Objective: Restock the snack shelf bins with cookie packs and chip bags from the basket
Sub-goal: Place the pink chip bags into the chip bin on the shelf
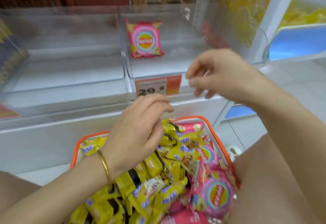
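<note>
Head view only. Basket low in front, heaped. Yellow cookie packs across its left and middle, pink chip bags along its right side. Mostly flat, long axes every way, probably just as tipped in.

Left hand right over the basket's middle, fingers loosely bent above the cookie packs, nothing plainly gripped; likely reaching for one.

Right hand above and beyond the basket's far rim, fingers loosely curled, seemingly empty, though blurred.

Beyond the basket, in the right-hand clear bin, a lone chip bag. Upright, long axis vertical, top edge up, label facing out, probably for easy reading from the aisle.
</note>
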The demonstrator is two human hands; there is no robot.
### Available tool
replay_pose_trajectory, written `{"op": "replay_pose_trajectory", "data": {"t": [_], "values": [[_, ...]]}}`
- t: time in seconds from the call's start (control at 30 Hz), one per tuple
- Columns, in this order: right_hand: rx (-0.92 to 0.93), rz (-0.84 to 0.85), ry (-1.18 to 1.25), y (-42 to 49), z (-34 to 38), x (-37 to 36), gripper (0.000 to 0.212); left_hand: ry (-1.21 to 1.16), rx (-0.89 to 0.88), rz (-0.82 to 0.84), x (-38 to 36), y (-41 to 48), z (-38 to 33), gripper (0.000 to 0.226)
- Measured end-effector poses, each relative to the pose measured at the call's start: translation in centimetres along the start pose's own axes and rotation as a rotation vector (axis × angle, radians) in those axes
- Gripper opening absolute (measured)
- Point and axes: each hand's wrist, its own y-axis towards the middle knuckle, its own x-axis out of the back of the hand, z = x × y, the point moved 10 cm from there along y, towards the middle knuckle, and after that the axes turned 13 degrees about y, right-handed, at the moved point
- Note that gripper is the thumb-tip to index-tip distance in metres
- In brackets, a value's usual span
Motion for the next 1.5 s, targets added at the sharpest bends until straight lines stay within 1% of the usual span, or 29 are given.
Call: {"op": "replay_pose_trajectory", "data": {"t": [0.07, 0.1, 0.17, 0.2, 0.27, 0.33, 0.43, 0.5, 0.57, 0.63, 0.67, 0.7, 0.73, 0.77, 0.83, 0.9, 0.93, 0.97, 1.03, 1.13, 1.23, 1.27, 1.33, 1.4, 1.43, 1.5], "values": [[-0.182, 0.215, -0.173, -1.6, -5.1, -3.7, 0.009, -0.048, 0.001, 0.112, -3.1, -1.3, -0.1, 0.031], [-0.281, 0.309, -0.284, -1.9, -8.1, -5.4, 0.011, -0.071, 0.014, 0.140, -4.2, -1.8, 0.0, 0.030], [-0.419, 0.456, -0.520, -2.0, -14.1, -7.6, 0.025, -0.092, 0.037, 0.178, -5.8, -2.6, 0.3, 0.029], [-0.457, 0.507, -0.618, -1.9, -16.3, -8.0, 0.031, -0.087, 0.039, 0.194, -6.4, -2.9, 0.4, 0.029], [-0.557, 0.549, -0.684, -2.0, -19.6, -7.7, 0.043, -0.062, 0.029, 0.222, -7.3, -3.3, 0.7, 0.029], [-0.699, 0.557, -0.602, -2.7, -22.6, -7.3, 0.052, -0.052, 0.034, 0.238, -7.9, -3.5, 1.2, 0.029], [-0.926, 0.606, -0.408, -5.4, -26.0, -8.2, 0.048, -0.053, 0.052, 0.248, -8.4, -3.6, 1.7, 0.030], [-1.004, 0.579, -0.349, -6.7, -27.5, -8.8, 0.061, -0.055, 0.054, 0.247, -8.7, -3.7, 1.7, 0.030], [-1.047, 0.511, -0.291, -7.4, -28.5, -8.8, 0.072, -0.059, 0.048, 0.247, -8.9, -3.6, 1.3, 0.030], [-1.071, 0.413, -0.197, -7.7, -29.3, -8.5, 0.071, -0.059, 0.045, 0.253, -9.0, -3.6, 0.9, 0.030], [-1.097, 0.377, -0.129, -8.1, -29.5, -8.5, 0.067, -0.060, 0.045, 0.256, -9.1, -3.6, 0.7, 0.031], [-1.124, 0.337, -0.058, -8.5, -29.7, -8.5, 0.057, -0.063, 0.045, 0.255, -9.1, -3.5, 0.5, 0.031], [-1.137, 0.295, -0.003, -8.8, -29.9, -8.4, 0.043, -0.068, 0.042, 0.252, -9.1, -3.3, 0.3, 0.031], [-1.141, 0.258, 0.039, -9.0, -29.9, -8.3, 0.035, -0.067, 0.036, 0.251, -9.2, -3.1, 0.0, 0.031], [-1.128, 0.202, 0.101, -9.3, -29.6, -8.2, 0.038, -0.057, 0.024, 0.259, -9.7, -2.3, -0.6, 0.031], [-1.095, 0.149, 0.149, -9.2, -29.0, -8.2, 0.036, -0.051, 0.031, 0.289, -10.7, -1.2, -1.3, 0.033], [-1.069, 0.122, 0.156, -8.9, -28.8, -8.1, 0.040, -0.043, 0.038, 0.316, -11.4, -0.5, -1.6, 0.036], [-1.038, 0.097, 0.132, -8.5, -28.5, -7.8, 0.046, -0.030, 0.042, 0.354, -12.3, 0.1, -2.0, 0.040], [-0.959, 0.056, 0.038, -7.6, -27.6, -6.7, 0.043, 0.027, 0.036, 0.451, -14.0, 1.2, -2.7, 0.046], [-0.858, 0.092, -0.133, -6.7, -25.5, -5.4, 0.047, 0.180, 0.018, 0.613, -16.8, 2.1, -3.1, 0.055], [-0.756, 0.141, -0.309, -6.1, -23.3, -4.6, 0.036, 0.267, 0.032, 0.729, -18.9, 2.2, -2.7, 0.060], [-0.724, 0.140, -0.343, -5.8, -23.0, -4.4, 0.037, 0.289, 0.032, 0.754, -19.4, 2.1, -2.5, 0.061], [-0.700, 0.096, -0.337, -5.4, -23.1, -3.7, 0.044, 0.321, 0.030, 0.802, -20.3, 1.9, -2.2, 0.061], [-0.664, 0.022, -0.319, -5.0, -23.0, -2.7, 0.059, 0.327, 0.044, 0.834, -20.9, 1.7, -1.8, 0.060], [-0.643, -0.008, -0.327, -4.8, -22.8, -2.1, 0.065, 0.325, 0.053, 0.832, -21.0, 1.7, -1.6, 0.059], [-0.581, -0.053, -0.364, -4.4, -21.7, -1.0, 0.070, 0.311, 0.067, 0.791, -20.8, 2.1, -1.4, 0.054]]}}
